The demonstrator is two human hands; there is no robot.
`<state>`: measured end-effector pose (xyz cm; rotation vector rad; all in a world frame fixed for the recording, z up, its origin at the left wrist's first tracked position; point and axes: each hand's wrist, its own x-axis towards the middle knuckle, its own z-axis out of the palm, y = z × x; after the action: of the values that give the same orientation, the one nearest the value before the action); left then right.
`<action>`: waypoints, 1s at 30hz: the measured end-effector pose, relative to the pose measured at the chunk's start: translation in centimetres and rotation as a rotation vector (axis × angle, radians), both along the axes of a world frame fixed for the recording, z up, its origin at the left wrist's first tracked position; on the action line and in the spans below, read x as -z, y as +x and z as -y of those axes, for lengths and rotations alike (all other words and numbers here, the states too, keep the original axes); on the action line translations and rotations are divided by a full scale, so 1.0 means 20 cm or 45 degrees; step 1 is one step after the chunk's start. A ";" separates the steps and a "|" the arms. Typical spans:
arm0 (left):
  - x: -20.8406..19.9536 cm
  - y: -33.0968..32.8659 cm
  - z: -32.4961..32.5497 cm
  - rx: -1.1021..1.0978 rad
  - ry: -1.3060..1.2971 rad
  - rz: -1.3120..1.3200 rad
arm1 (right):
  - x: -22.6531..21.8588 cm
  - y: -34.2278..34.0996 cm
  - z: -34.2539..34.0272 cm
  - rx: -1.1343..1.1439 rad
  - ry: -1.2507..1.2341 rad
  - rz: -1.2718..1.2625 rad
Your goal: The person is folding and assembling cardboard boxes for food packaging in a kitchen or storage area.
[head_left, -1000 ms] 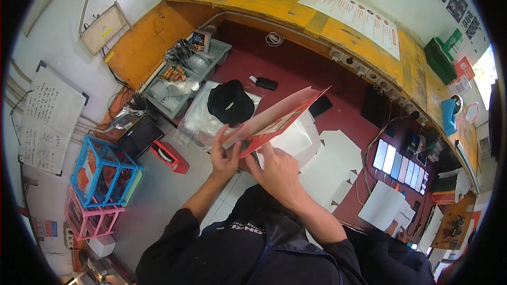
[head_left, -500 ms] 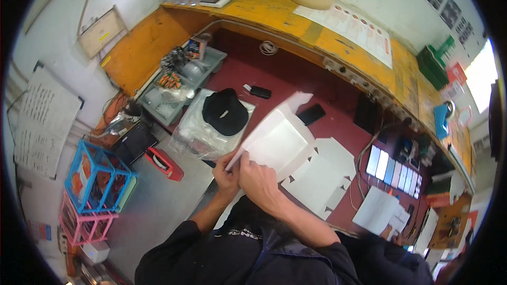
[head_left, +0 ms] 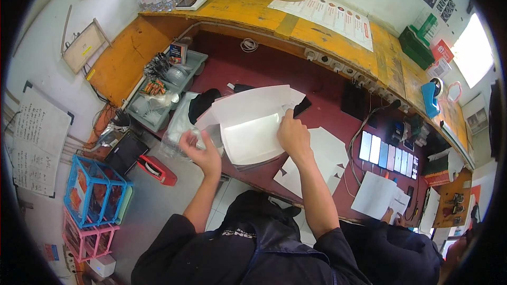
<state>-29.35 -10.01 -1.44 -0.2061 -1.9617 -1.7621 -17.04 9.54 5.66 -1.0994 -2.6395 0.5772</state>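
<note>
A white, partly folded cardboard box (head_left: 253, 137) stands in front of me with its lid flap raised at the far side. At its right corner my right hand (head_left: 294, 134) pinches the cardboard edge. Off the box's left side, my left hand (head_left: 203, 153) hangs with fingers apart and nothing in it. A flat white cardboard blank (head_left: 322, 153) with cut notches lies on the dark red table, right of the box. Behind the box, a black cap (head_left: 203, 105) on a plastic-wrapped stack (head_left: 179, 126) is partly hidden.
Grey trays (head_left: 193, 66) of small packets stand at the back left. A red-and-black tool (head_left: 157, 170) and blue basket (head_left: 95, 190) are on the left. Several phones (head_left: 388, 155) lie in a row at right, near another person's hands (head_left: 393, 215) on papers (head_left: 374, 195). A yellow shelf (head_left: 253, 13) runs behind.
The box has turned more upright and its walls now stand up. My left hand has let go of it and moved left; my right hand has shifted to its right corner.
</note>
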 end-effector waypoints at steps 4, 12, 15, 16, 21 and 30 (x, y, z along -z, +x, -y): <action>-0.01 0.27 0.05 0.674 0.236 0.228 | 0.01 0.02 0.01 0.013 -0.009 -0.034; -0.01 0.34 0.03 0.834 0.324 0.432 | 0.05 0.05 -0.06 -0.022 0.100 0.031; 0.03 0.33 0.07 0.796 0.333 0.393 | 0.05 0.15 -0.08 0.058 -0.263 -0.325; 0.03 0.33 0.09 0.631 0.128 0.111 | 0.08 0.23 -0.09 0.074 -0.259 -0.314; -0.08 0.46 0.15 0.611 -0.020 -0.515 | 0.80 0.83 -0.01 0.144 -0.200 -0.137; -0.15 0.62 -0.09 1.662 -0.093 -0.389 | 1.14 1.16 -0.02 -0.159 -0.301 0.386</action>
<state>-16.99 -8.17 1.51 -1.9923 -1.6928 -2.0785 6.16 10.02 -17.10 -1.1735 -2.9775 0.8256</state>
